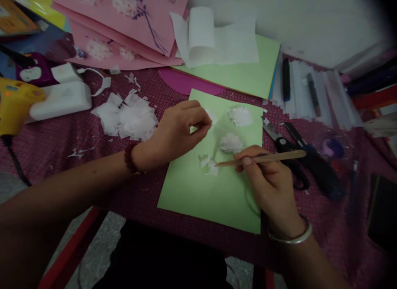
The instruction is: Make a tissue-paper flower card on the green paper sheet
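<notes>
left forearm (83,189); glue gun (15,102) beyond

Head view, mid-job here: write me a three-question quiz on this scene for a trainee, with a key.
1. Which holds the wooden stick?
A) left hand
B) both hands together
C) right hand
2. True or false: the scissors lie to the left of the green sheet that the hands are working over.
3. Fill in: the stick's narrow tip is at a ____ paper piece.

Key:
1. C, the right hand.
2. False; the scissors are on its right.
3. White.
</notes>
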Demonstrator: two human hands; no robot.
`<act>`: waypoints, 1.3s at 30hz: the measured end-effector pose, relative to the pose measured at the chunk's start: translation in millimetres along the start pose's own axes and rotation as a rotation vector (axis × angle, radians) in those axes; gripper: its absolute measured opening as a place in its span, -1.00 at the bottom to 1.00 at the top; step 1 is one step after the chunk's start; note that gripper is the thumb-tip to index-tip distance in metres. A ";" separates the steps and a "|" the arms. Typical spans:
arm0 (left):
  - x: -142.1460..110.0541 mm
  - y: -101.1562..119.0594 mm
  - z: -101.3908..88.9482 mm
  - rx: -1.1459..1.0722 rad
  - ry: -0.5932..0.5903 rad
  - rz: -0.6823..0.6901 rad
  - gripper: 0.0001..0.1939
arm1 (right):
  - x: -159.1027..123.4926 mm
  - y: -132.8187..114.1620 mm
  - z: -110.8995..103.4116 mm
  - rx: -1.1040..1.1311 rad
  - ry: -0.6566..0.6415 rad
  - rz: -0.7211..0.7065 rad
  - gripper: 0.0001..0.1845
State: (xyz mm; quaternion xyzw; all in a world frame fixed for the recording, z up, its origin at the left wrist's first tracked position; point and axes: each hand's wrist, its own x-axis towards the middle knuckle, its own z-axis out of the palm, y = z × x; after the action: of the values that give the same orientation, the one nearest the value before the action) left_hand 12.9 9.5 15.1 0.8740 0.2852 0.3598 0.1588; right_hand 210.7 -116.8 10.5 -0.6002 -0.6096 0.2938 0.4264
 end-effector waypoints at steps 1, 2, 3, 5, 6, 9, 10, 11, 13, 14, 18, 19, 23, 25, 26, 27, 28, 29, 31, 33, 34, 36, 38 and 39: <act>-2.1 1.2 3.7 0.023 0.019 0.050 -0.86 | -0.1 0.4 -0.3 0.003 0.002 0.000 -0.82; -5.4 1.9 7.5 0.037 -0.005 0.099 -0.84 | -0.2 0.7 -0.6 0.005 0.003 0.001 -0.83; -9.5 2.0 10.9 0.032 -0.067 0.133 -0.82 | -0.3 0.7 -1.2 0.004 0.003 0.003 -0.83; -18.2 0.6 16.0 -0.029 -0.242 0.136 -0.81 | -0.1 -0.4 -2.7 0.009 0.007 0.008 -0.83; -21.8 -0.5 17.4 -0.068 -0.307 0.111 -0.82 | 0.1 -1.3 -3.7 0.016 0.014 0.011 -0.83; -26.6 -3.0 17.9 -0.175 -0.376 0.015 -0.86 | 1.2 -4.5 -5.7 0.068 0.048 0.039 -0.83; -26.6 -3.3 17.5 -0.202 -0.378 0.001 -0.87 | 1.7 -5.1 -5.7 0.095 0.065 0.054 -0.83; -26.3 -3.2 17.2 -0.223 -0.380 -0.003 -0.86 | 2.4 -5.3 -5.2 0.125 0.082 0.069 -0.83; -25.6 -2.6 17.4 -0.245 -0.389 0.004 -0.85 | 4.2 -4.1 -3.1 0.184 0.127 0.092 -0.84; -25.6 -2.1 17.9 -0.247 -0.390 0.011 -0.86 | 5.3 -2.9 -1.7 0.213 0.153 0.102 -0.84; -28.1 -0.8 19.8 -0.235 -0.395 0.038 -0.88 | 10.4 3.2 4.0 0.330 0.243 0.135 -0.85; -28.9 -0.5 19.9 -0.226 -0.395 0.047 -0.88 | 11.6 4.3 5.1 0.353 0.244 0.141 -0.85; -30.0 1.7 18.4 -0.192 -0.409 0.065 -0.88 | 15.8 5.7 8.3 0.374 0.156 0.181 -0.85; -29.2 2.9 17.1 -0.177 -0.430 0.056 -0.89 | 17.4 5.0 9.3 0.357 0.123 0.200 -0.85; -28.6 3.3 16.6 -0.171 -0.436 0.049 -0.89 | 18.1 4.5 9.6 0.348 0.116 0.208 -0.85; -28.1 3.6 16.2 -0.166 -0.440 0.040 -0.90 | 18.7 4.2 9.8 0.339 0.112 0.213 -0.85; -27.7 3.7 15.9 -0.164 -0.443 0.030 -0.91 | 19.3 4.0 10.0 0.330 0.107 0.219 -0.85; -27.3 3.8 15.7 -0.165 -0.443 0.019 -0.91 | 19.7 4.0 10.1 0.321 0.099 0.227 -0.85; -26.7 3.7 15.2 -0.181 -0.431 -0.024 -0.91 | 20.1 4.6 10.1 0.314 0.080 0.239 -0.85; -25.8 2.8 14.7 -0.241 -0.399 -0.114 -0.88 | 20.0 6.0 10.1 0.316 0.061 0.252 -0.84; -25.1 2.0 14.6 -0.287 -0.376 -0.171 -0.86 | 19.9 6.9 10.1 0.323 0.054 0.259 -0.84; -23.3 -0.8 14.5 -0.396 -0.332 -0.287 -0.86 | 19.5 9.0 10.2 0.356 0.043 0.268 -0.84; -21.2 -4.6 15.0 -0.495 -0.308 -0.377 -0.89 | 19.1 11.2 10.4 0.401 0.032 0.285 -0.85; -20.3 -6.5 15.4 -0.533 -0.300 -0.412 -0.90 | 19.0 12.4 10.5 0.421 0.025 0.293 -0.85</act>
State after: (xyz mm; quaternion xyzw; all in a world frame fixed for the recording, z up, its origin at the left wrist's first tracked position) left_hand 9.7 1.0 -9.6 0.7693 0.3252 0.2497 0.4900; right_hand 209.1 -95.1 -2.0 -0.5838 -0.4363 0.4654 0.5022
